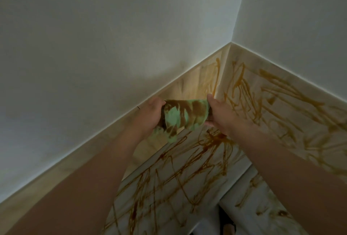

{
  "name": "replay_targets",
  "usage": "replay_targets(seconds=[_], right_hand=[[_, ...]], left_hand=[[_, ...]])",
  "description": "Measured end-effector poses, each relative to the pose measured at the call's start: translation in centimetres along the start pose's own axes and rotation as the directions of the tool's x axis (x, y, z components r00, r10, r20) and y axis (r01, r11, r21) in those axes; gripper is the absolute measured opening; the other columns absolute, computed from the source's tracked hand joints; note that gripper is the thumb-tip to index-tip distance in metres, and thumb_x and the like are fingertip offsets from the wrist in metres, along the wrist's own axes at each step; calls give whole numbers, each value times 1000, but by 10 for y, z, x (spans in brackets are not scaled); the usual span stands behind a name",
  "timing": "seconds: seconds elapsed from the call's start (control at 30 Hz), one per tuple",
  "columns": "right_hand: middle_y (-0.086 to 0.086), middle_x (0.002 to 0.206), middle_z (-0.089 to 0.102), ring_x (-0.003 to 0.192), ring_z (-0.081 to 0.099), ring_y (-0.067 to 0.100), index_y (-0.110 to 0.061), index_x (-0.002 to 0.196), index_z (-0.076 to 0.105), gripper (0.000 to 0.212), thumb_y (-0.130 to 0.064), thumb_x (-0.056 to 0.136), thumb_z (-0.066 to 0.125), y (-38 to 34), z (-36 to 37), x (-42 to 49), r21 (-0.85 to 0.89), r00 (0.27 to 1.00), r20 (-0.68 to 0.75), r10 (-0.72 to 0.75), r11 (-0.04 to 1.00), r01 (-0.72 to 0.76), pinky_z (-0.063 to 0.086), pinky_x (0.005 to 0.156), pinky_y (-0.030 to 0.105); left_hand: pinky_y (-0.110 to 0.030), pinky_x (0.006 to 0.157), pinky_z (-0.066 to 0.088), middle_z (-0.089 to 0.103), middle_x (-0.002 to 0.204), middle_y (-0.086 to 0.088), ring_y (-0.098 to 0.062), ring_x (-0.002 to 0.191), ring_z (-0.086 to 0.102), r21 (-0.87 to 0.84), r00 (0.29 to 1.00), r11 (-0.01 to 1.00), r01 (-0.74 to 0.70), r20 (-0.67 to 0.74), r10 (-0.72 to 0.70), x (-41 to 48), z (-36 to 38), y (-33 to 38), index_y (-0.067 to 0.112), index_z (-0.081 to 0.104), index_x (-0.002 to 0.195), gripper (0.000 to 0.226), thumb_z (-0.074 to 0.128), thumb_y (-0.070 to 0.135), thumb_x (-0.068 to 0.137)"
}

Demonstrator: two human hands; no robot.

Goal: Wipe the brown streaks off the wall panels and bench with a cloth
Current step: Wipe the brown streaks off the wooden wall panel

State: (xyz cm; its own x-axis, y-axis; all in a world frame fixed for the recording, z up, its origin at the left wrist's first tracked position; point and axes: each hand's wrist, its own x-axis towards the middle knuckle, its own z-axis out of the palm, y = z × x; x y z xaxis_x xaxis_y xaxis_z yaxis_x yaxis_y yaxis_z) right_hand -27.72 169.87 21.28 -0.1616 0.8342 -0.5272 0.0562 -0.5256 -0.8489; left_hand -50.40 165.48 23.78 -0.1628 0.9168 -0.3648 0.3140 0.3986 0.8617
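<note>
— White painted walls (93, 46) meet in a corner up here. What do the hands hold?
— Left hand (150, 117) and right hand (220, 115) each curl their fingers round one end of a soft green cloth (180, 118) with big brown smears.
— Which way does it lie?
— Sideways, its long way from hand to hand, pulled out. One corner hangs down by the left hand.
— Where is it?
— In front of the corner of the pale wooden wall panels (281, 101). Brown streaks (242, 84) run all over them, and over the pale wooden bench (187, 187) below the arms.
</note>
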Motion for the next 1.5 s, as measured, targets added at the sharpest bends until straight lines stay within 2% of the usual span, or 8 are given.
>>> replay_targets(seconds=[0.17,0.27,0.57,0.8,0.97,1.13,1.27,1.5], right_hand=[[5,125,69,119,65,27,-16,129,62,86,-84,91,26,0,-27,24,-172,995,-96,-38,985,21,50,107,51],[-1,152,50,143,44,21,-20,156,42,84,-77,98,25,-6,-51,27,-151,994,-63,-87,985,77,36,120,46],[3,114,63,100,63,19,-20,126,54,45,-58,103,48,34,-101,82,-100,989,-13,147,984,-148,57,98,44],[8,117,74,113,68,24,-11,126,67,61,-64,102,47,56,-83,95,450,895,379,236,798,-401,50,107,41],[13,111,75,101,73,27,-3,125,64,37,-31,109,47,63,-93,128,634,943,200,265,699,-331,61,87,41],[9,126,64,109,65,30,-31,152,44,54,-42,99,49,39,-120,166,520,992,-32,122,849,-88,54,99,47],[4,160,37,134,49,29,-57,157,20,64,-52,97,41,5,-109,195,396,993,-61,-101,911,117,43,113,48],[-13,172,7,159,6,18,-51,158,25,72,-70,90,38,-33,-37,260,530,958,-245,-151,806,263,9,129,50]], left_hand=[[-38,87,60,71,120,-2,-19,102,72,189,992,981,46,110,-68,12,18,7,23,61,131,49,65,56,95],[-47,96,59,79,104,0,-19,97,76,242,971,969,42,220,-97,19,31,25,23,74,114,59,72,69,78],[-10,65,46,66,97,14,-1,88,63,410,981,912,-30,187,-52,64,110,64,30,59,115,11,60,35,104],[-3,73,39,63,109,10,-12,108,62,683,877,697,-218,451,-168,102,162,64,26,65,126,25,55,17,105],[-38,97,54,75,107,2,-20,107,69,736,869,659,-156,420,-263,137,170,90,49,78,86,20,61,37,85],[-42,100,47,68,108,-13,-35,113,60,869,832,106,-483,418,364,201,157,145,12,75,101,42,42,33,84],[-59,122,21,60,135,-19,-39,141,42,761,680,-510,-401,620,391,245,145,162,4,65,123,47,47,30,88],[-61,124,-10,11,172,-14,-36,159,0,619,684,-729,-292,668,293,273,127,137,10,18,164,62,18,37,108]])
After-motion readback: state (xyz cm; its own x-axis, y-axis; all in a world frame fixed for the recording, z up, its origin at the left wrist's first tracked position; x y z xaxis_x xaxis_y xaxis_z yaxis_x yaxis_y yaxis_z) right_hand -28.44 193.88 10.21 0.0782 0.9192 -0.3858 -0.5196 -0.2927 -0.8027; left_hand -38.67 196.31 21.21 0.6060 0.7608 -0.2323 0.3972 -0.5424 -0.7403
